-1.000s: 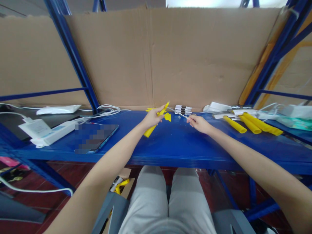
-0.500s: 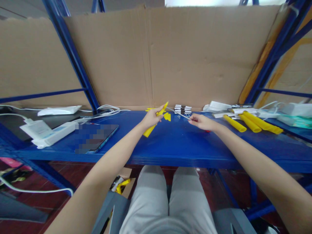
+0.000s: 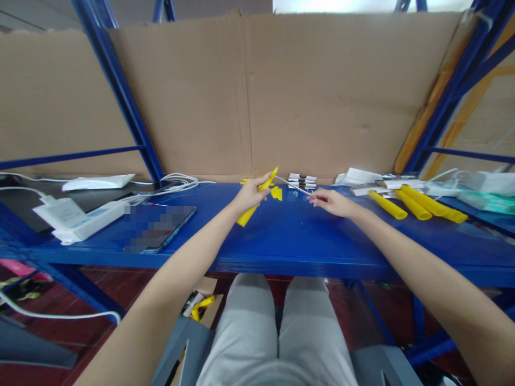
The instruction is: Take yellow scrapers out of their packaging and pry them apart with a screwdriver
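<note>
My left hand (image 3: 250, 194) is closed around a long yellow piece (image 3: 247, 216), which slants up and away with a narrow upper end. Its middle lies behind my fingers. In my right hand (image 3: 330, 202) is a thin metal rod-like tool (image 3: 296, 187), pinched near its right end. The tool's far tip points at the upper end of the yellow piece; whether they touch, I cannot tell. Just beyond my left hand lie small yellow scraps (image 3: 276, 193). Black-and-white packets (image 3: 302, 181) rest behind the tool.
Several yellow tubes (image 3: 414, 205) lie on the right of the blue shelf (image 3: 289, 236). To the left are a phone-like tablet (image 3: 169, 230), a white power strip (image 3: 90, 222) and coiled white cables (image 3: 181, 182). A cardboard panel (image 3: 314, 96) stands behind. Below is a box with yellow pieces (image 3: 203, 305).
Both hands stay in nearly the same place. A small red spot seen below my right hand earlier no longer shows.
</note>
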`<action>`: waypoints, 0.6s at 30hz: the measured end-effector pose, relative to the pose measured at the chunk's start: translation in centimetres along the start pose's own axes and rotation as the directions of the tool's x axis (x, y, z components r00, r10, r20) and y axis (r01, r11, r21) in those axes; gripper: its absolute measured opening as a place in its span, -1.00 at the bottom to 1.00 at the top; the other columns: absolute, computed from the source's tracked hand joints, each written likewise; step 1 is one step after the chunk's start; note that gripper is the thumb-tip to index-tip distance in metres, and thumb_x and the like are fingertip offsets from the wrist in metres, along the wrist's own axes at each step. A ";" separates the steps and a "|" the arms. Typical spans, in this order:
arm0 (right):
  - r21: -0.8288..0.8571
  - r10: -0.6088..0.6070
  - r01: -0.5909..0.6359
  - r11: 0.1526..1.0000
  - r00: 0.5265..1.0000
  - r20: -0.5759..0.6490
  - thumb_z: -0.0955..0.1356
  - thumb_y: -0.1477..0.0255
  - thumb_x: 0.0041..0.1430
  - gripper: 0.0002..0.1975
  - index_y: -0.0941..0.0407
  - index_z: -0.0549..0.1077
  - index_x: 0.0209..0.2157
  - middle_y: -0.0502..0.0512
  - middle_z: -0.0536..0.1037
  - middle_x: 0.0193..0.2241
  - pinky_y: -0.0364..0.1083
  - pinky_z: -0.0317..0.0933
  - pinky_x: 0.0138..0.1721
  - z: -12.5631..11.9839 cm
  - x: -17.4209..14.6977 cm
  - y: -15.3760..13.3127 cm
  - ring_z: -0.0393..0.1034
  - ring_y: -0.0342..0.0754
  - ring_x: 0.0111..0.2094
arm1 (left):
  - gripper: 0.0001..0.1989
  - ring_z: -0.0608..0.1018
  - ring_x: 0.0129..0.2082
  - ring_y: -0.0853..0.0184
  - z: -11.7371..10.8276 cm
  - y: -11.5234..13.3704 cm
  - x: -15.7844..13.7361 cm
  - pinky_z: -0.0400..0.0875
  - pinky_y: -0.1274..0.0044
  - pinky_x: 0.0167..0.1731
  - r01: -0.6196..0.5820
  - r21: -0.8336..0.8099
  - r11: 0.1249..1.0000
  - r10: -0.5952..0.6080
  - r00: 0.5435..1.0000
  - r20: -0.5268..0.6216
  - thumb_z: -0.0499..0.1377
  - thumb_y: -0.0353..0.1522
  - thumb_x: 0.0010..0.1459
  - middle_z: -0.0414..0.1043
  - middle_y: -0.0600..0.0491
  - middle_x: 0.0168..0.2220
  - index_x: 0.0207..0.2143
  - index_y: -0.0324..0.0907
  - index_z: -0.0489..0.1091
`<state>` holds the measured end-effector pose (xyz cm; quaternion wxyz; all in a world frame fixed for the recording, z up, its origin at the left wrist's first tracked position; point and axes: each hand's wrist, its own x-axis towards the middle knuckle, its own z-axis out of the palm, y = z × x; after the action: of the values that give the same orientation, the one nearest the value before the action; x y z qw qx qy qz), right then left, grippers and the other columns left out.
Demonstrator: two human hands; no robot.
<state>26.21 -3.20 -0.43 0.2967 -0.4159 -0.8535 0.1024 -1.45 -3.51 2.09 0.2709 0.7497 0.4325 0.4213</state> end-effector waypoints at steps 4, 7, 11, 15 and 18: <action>0.017 0.060 -0.061 0.998 0.998 0.016 0.22 0.33 0.19 -0.64 0.11 0.48 -0.05 0.10 0.57 -0.35 -0.08 0.34 -0.36 0.4 0.1 0.3 0.41 -0.08 -0.48 | -0.36 0.40 -0.63 0.55 0.0 -0.3 0.1 0.27 0.70 -0.68 -0.021 -0.011 1.000 0.021 1.000 -0.008 0.12 -0.54 0.10 0.52 -0.11 -0.06 0.26 -0.19 0.17; 0.014 0.074 -0.074 0.997 0.997 -0.025 0.24 0.33 0.20 -0.64 0.07 0.46 -0.01 0.09 0.57 -0.35 -0.04 0.35 -0.30 0.6 0.0 0.5 0.42 -0.04 -0.42 | -0.36 0.43 -0.62 0.53 0.0 -0.8 0.4 0.27 0.70 -0.67 -0.042 -0.029 0.999 0.042 0.999 -0.011 0.13 -0.54 0.10 0.54 -0.08 -0.11 0.26 -0.17 0.18; 0.095 0.132 -0.123 0.988 0.986 -0.103 0.35 0.33 0.09 -0.72 0.11 0.47 -0.15 0.14 0.57 -0.28 0.02 0.34 -0.17 0.7 0.0 1.2 0.44 0.02 -0.25 | -0.37 0.43 -0.62 0.51 -0.3 -1.1 0.7 0.29 0.68 -0.65 -0.050 -0.042 0.998 0.050 0.999 -0.006 0.13 -0.53 0.10 0.56 -0.07 -0.19 0.25 -0.19 0.19; 0.251 0.191 -0.165 0.954 0.978 -0.085 0.44 0.28 -0.08 -0.72 0.12 0.41 -0.34 0.11 0.54 -0.38 0.01 0.35 -0.23 0.8 0.1 2.2 0.43 -0.01 -0.33 | -0.38 0.42 -0.62 0.51 -0.5 -1.0 0.6 0.28 0.68 -0.65 -0.056 -0.057 0.997 0.055 0.998 -0.020 0.13 -0.52 0.11 0.57 -0.04 -0.26 0.25 -0.19 0.20; 0.306 0.179 -0.148 0.941 0.981 -0.075 0.46 0.16 -0.16 -0.64 0.12 0.40 -0.42 0.10 0.53 -0.41 0.02 0.34 -0.24 0.6 0.0 2.3 0.42 -0.02 -0.37 | -0.38 0.41 -0.63 0.52 -0.5 -1.0 0.6 0.27 0.69 -0.65 -0.049 -0.059 0.997 0.048 0.999 -0.018 0.13 -0.53 0.10 0.57 -0.04 -0.27 0.24 -0.19 0.20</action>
<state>27.31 -1.67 -1.90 0.3896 -0.4404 -0.7745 0.2331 -2.10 -2.52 1.79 0.2792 0.7481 0.4038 0.4465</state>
